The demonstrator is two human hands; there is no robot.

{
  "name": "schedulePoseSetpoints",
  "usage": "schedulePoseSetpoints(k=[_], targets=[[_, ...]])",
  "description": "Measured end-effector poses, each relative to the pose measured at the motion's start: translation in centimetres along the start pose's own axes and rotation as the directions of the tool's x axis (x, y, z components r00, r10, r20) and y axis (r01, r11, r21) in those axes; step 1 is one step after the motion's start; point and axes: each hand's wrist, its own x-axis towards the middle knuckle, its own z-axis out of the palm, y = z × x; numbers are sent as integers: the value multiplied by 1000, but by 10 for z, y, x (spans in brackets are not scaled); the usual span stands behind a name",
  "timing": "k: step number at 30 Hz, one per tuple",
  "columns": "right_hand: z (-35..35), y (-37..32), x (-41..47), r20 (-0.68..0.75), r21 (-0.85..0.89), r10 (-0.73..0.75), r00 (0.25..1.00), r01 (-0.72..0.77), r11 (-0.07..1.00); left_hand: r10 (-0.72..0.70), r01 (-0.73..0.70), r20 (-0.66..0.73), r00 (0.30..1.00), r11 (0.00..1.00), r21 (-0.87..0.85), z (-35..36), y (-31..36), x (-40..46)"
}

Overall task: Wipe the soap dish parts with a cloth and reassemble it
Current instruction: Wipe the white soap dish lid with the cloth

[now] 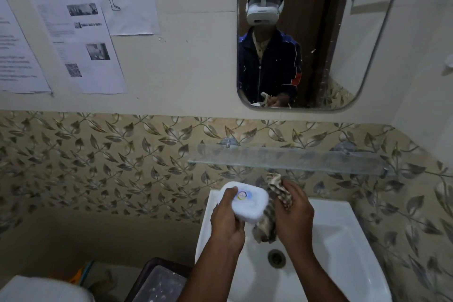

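Over the white sink (pixel 343 240), my left hand (pixel 226 220) grips a white soap dish part (pixel 250 203). The part has rounded corners and a small round colourful sticker on the face turned toward me. My thumb lies on that face beside the sticker. My right hand (pixel 294 213) holds a brown and cream patterned cloth (pixel 267 216) bunched against the part's right edge. The cloth hangs down below the part. No other soap dish piece shows.
A glass shelf (pixel 289 159) is fixed to the leaf-patterned tiles just above my hands. A mirror (pixel 343 32) hangs higher up and reflects a person. The sink drain (pixel 276 257) lies below my hands. A dark bin (pixel 157 282) stands at the lower left.
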Motion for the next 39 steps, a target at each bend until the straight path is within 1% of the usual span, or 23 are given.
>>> schedulePoseSetpoints(k=[4,7,9,12,14,16,18,20,21,23,24,25,26,28,29,31,33,34,35,36,37,38,39], targets=[[-5,19,15,-28,-7,94,995,-94,996,-113,90,86,990,968,236,-18,0,-5],[-8,21,25,-6,14,70,998,-70,997,-217,159,192,957,947,280,-25,2,-9],[-11,21,29,51,41,38,998,-40,998,-231,157,255,939,947,281,-25,5,-11],[-12,19,27,147,-68,-93,985,103,992,-184,77,348,919,951,299,-23,11,-12],[-15,14,22,194,-155,-185,963,217,964,-133,15,360,924,950,312,-22,11,-9],[-19,15,10,246,-245,-209,946,270,931,-63,-32,332,941,961,273,-19,10,-6],[-16,9,-12,339,-272,-200,919,300,915,5,-97,339,941,962,254,-15,5,-5],[-8,1,-37,489,-149,-145,860,247,958,38,-120,286,957,954,276,-14,-2,-3],[-4,-1,-44,518,-98,-168,839,252,963,43,-116,263,964,955,272,-15,-4,-3],[-7,3,-38,503,-149,-187,844,297,943,32,-93,276,961,973,210,-16,-6,-5],[-15,5,-29,495,-179,-138,858,257,950,27,-88,317,948,980,179,-15,-7,-6],[-22,7,-19,470,-181,-42,882,142,973,18,-80,373,928,986,149,-15,-8,-6],[-25,11,-8,441,-220,-6,897,115,969,11,-63,404,915,991,117,-13,-9,-6],[-23,5,-3,410,-289,-107,906,240,927,21,-66,434,901,994,88,-10,-10,-10],[-18,0,-9,442,-260,-168,881,306,916,39,-105,433,901,986,128,-7,-10,-11],[-13,-4,-28,528,-217,-260,809,424,879,77,-166,341,937,956,241,-7,-9,-11],[-14,0,-31,587,-159,-319,744,493,855,60,-133,309,949,966,220,-9,-8,-10],[-17,1,-22,590,-131,-297,751,452,882,27,-91,338,941,980,175,-8,-7,-12],[-18,5,-11,545,-141,-251,800,383,913,6,-56,384,923,991,120,-6,-6,-15],[-19,11,-1,449,-148,-220,866,315,937,-4,-19,424,906,998,52,-3,-7,-17],[-19,14,8,367,-176,-135,920,212,961,-17,29,450,893,999,-21,-1,-8,-17],[-16,11,12,307,-179,-65,950,125,976,-29,77,456,890,993,-87,1,-8,-18],[-13,3,11,254,-187,-56,966,106,977,-36,107,447,894,985,-136,3,-7,-18]])
